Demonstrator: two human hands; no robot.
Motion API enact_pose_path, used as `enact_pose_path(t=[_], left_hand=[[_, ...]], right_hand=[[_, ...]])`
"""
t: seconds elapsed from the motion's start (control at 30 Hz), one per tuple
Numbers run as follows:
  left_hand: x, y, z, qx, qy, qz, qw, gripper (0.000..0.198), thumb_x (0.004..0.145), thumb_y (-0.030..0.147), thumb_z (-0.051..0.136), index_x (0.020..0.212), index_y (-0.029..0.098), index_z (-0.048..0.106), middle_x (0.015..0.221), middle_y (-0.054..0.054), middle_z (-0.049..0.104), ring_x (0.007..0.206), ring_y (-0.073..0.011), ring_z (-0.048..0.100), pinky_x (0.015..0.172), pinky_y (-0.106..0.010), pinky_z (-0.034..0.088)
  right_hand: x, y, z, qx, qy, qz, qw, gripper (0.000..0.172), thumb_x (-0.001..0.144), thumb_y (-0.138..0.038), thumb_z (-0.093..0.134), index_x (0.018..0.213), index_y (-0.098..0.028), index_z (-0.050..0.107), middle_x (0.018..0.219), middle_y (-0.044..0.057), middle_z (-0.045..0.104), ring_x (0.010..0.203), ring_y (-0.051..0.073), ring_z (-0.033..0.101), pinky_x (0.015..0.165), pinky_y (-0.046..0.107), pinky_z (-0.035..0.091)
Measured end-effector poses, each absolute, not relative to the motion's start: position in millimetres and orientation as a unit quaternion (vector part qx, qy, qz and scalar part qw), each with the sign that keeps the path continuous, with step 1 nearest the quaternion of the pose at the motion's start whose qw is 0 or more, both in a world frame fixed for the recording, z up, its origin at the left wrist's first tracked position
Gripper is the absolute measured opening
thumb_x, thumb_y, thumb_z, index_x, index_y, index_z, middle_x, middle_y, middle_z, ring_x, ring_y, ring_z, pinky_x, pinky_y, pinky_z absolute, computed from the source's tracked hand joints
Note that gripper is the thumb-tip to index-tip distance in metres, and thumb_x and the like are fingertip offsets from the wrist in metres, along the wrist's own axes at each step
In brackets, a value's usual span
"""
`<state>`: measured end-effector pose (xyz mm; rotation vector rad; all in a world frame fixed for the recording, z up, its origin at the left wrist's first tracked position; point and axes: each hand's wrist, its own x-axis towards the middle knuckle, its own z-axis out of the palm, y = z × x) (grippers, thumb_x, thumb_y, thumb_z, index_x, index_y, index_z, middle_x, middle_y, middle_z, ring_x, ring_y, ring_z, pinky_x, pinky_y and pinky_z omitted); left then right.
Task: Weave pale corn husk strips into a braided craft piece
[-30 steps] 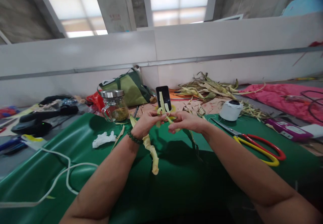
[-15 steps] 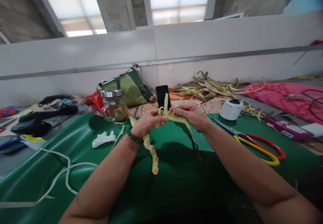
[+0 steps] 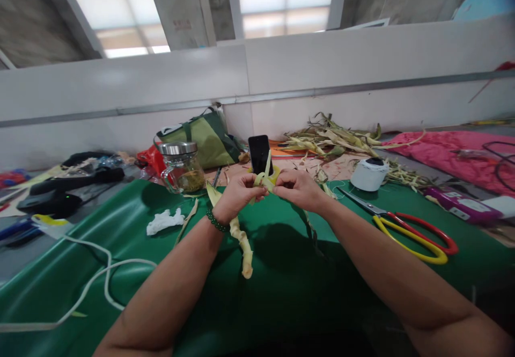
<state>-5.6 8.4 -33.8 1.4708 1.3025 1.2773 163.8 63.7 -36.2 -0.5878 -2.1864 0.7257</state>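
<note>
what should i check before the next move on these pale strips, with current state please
1. Left hand closed on the pale strips: ok
2. Right hand pinched at their right side: ok; firmness of hold, cannot tell
3. Scissors apart from both hands: ok
4. Green mat free of loose bits: not ok, a white wad lies on it
5. Jar lidded: ok
</note>
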Motion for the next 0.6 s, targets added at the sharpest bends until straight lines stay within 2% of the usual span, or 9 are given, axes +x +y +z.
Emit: enact_pose_path(t=[0.13, 0.27, 0.33, 0.4, 0.47, 0.53, 0.6], left_hand=[[-2.7, 8.3, -36.5, 0.595, 0.532, 0.491, 0.349, 0.022, 0.055, 0.026, 0.074, 0.057, 0.015, 0.055, 0.050, 0.003, 0.057, 0.049, -0.0100, 0.053, 0.049, -0.022, 0.042], [5.8, 4.1, -37.9, 0.621, 0.563, 0.468, 0.280, 0.037, 0.058, 0.022, 0.070, 0.044, 0.018, 0.036, 0.042, 0.008, 0.038, 0.045, -0.0080, 0.045, 0.044, -0.020, 0.035], [9.1, 2.5, -38.8, 0.639, 0.573, 0.450, 0.248, 0.038, 0.061, 0.019, 0.067, 0.044, 0.018, 0.033, 0.043, 0.008, 0.034, 0.045, -0.0074, 0.041, 0.044, -0.020, 0.031], [10.9, 1.9, -40.0, 0.656, 0.577, 0.437, 0.213, 0.034, 0.064, 0.016, 0.063, 0.044, 0.018, 0.035, 0.044, 0.007, 0.033, 0.046, -0.0074, 0.037, 0.046, -0.021, 0.028], [11.5, 1.9, -41.2, 0.673, 0.580, 0.425, 0.172, 0.027, 0.065, 0.013, 0.060, 0.046, 0.017, 0.041, 0.047, 0.006, 0.038, 0.049, -0.0084, 0.037, 0.048, -0.022, 0.027], [12.1, 1.6, -42.2, 0.689, 0.583, 0.409, 0.133, 0.017, 0.066, 0.010, 0.058, 0.052, 0.016, 0.050, 0.051, 0.004, 0.045, 0.053, -0.0098, 0.041, 0.051, -0.023, 0.029], [13.7, 0.5, -42.7, 0.705, 0.586, 0.385, 0.109, 0.012, 0.069, 0.010, 0.057, 0.058, 0.015, 0.056, 0.054, 0.002, 0.050, 0.056, -0.0110, 0.044, 0.054, -0.023, 0.031]], right_hand=[[163.0, 61.8, -35.9, -0.236, -0.855, 0.265, 0.378, 0.019, 0.071, -0.023, 0.057, 0.054, -0.016, 0.056, 0.062, 0.000, 0.051, 0.056, 0.009, 0.044, 0.054, 0.024, 0.031], [159.3, 58.3, -37.1, -0.243, -0.842, 0.293, 0.383, 0.021, 0.075, -0.032, 0.061, 0.061, -0.017, 0.059, 0.058, -0.001, 0.053, 0.054, 0.010, 0.047, 0.053, 0.024, 0.035], [156.9, 58.6, -39.7, -0.255, -0.817, 0.337, 0.393, 0.018, 0.074, -0.034, 0.063, 0.066, -0.018, 0.058, 0.056, -0.002, 0.054, 0.051, 0.011, 0.050, 0.052, 0.024, 0.038], [155.4, 59.9, -42.0, -0.257, -0.789, 0.382, 0.407, 0.017, 0.071, -0.034, 0.066, 0.077, -0.020, 0.059, 0.059, -0.002, 0.058, 0.053, 0.013, 0.056, 0.054, 0.026, 0.043], [155.5, 61.0, -42.7, -0.245, -0.782, 0.414, 0.397, 0.024, 0.070, -0.035, 0.067, 0.087, -0.020, 0.060, 0.066, 0.000, 0.062, 0.058, 0.015, 0.061, 0.057, 0.027, 0.046], [157.2, 61.5, -41.8, -0.236, -0.794, 0.410, 0.381, 0.022, 0.073, -0.037, 0.064, 0.084, -0.019, 0.064, 0.069, 0.001, 0.063, 0.059, 0.015, 0.060, 0.057, 0.027, 0.046], [159.4, 61.6, -40.2, -0.234, -0.809, 0.352, 0.408, 0.018, 0.075, -0.035, 0.063, 0.073, -0.018, 0.067, 0.067, 0.002, 0.061, 0.059, 0.013, 0.057, 0.056, 0.026, 0.043]])
